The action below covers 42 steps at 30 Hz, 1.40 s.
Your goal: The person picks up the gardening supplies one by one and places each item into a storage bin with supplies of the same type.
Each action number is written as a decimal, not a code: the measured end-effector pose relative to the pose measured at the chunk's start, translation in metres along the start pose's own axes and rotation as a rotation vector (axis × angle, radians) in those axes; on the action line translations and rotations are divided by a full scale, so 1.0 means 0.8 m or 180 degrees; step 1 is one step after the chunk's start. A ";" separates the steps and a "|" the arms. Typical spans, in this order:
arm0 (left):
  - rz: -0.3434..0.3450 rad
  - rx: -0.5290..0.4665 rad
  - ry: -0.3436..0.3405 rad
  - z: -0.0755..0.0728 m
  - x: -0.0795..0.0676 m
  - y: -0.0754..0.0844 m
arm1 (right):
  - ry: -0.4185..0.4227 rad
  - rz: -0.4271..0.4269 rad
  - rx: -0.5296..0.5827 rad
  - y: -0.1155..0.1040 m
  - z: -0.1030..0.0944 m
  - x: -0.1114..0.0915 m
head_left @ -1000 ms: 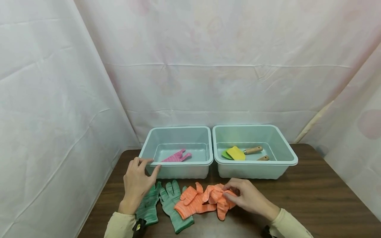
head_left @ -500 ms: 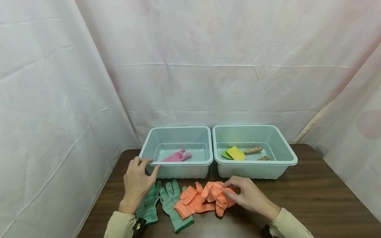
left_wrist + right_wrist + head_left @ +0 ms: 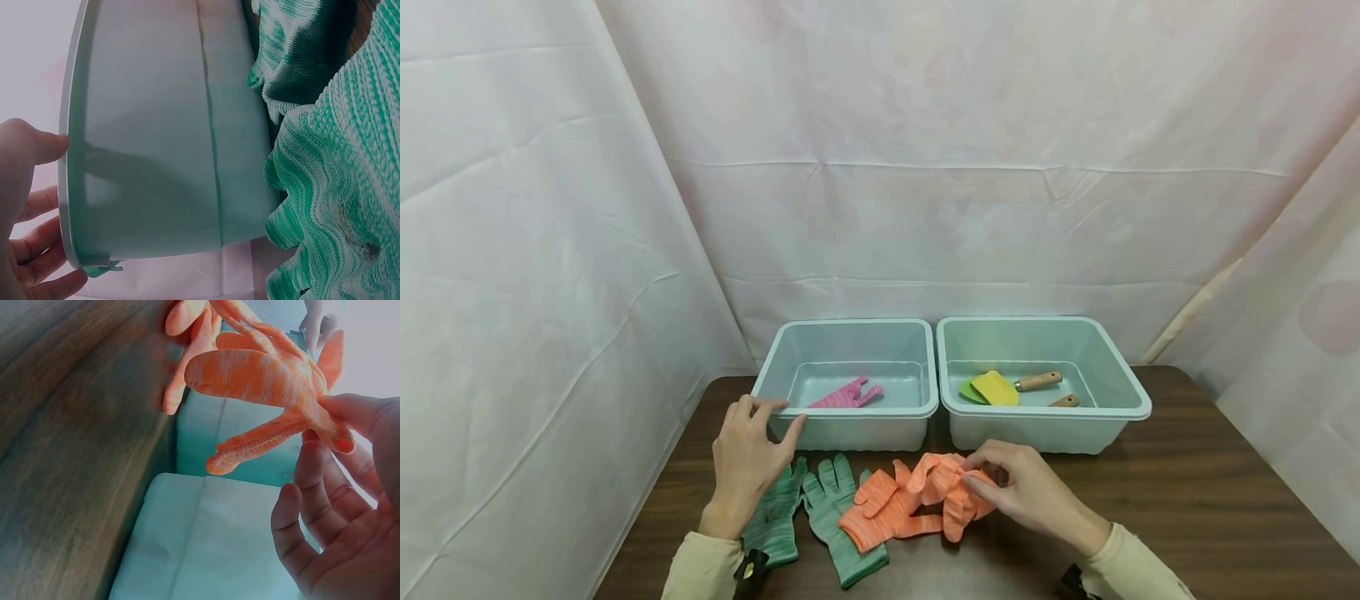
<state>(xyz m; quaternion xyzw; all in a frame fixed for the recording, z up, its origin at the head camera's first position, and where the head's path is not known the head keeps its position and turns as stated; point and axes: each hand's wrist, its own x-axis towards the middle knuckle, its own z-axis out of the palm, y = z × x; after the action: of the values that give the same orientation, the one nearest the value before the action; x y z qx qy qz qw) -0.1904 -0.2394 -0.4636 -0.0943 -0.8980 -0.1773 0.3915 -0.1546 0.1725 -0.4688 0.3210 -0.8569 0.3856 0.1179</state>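
Note:
My right hand (image 3: 1026, 492) pinches a crumpled orange glove (image 3: 951, 492) between thumb and fingertips. The right wrist view shows this orange glove (image 3: 250, 378) held up by its gathered end, its fingers dangling. Beside it, a second orange glove (image 3: 887, 508) lies partly over a green glove (image 3: 842, 529). Another green glove (image 3: 775, 517) lies further left, partly behind my left wrist. My left hand (image 3: 748, 458) grips the front left corner of the left plastic bin (image 3: 850, 433); in the left wrist view, thumb and fingertips are at the bin's rim (image 3: 72, 206).
A pink striped glove (image 3: 847, 393) lies in the left bin. The right bin (image 3: 1037, 429) holds a yellow-bladed garden tool (image 3: 996, 388), a green blade (image 3: 972, 390) and wooden handles (image 3: 1037, 380). Both bins stand side by side on the dark wooden table (image 3: 1195, 492), before a pale curtain (image 3: 925, 233).
The right hand has risen slightly with the orange glove in its fingers, and the glove has lifted a little with it. The left hand has stayed at the bin's corner.

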 end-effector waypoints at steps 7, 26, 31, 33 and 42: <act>-0.0004 -0.0001 0.0000 0.000 -0.001 -0.001 | 0.0064 -0.0061 0.0034 -0.004 -0.005 0.002; -0.0024 0.0002 -0.0031 0.000 -0.002 -0.001 | 0.0129 -0.0168 0.0140 -0.021 -0.021 0.013; -0.0016 0.0004 -0.0028 0.000 -0.001 -0.001 | 0.0137 -0.0149 0.0119 -0.022 -0.023 0.014; -0.0013 0.0003 -0.0026 0.000 -0.001 -0.001 | 0.0136 -0.0135 0.0108 -0.023 -0.024 0.014; 0.0010 -0.0007 -0.0001 0.000 0.000 -0.001 | 0.0133 -0.0103 0.0072 -0.026 -0.028 0.017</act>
<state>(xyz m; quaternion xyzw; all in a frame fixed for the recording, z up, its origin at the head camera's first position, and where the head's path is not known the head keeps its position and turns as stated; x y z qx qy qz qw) -0.1906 -0.2400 -0.4642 -0.0961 -0.8977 -0.1777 0.3915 -0.1528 0.1724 -0.4355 0.3280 -0.8446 0.4000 0.1384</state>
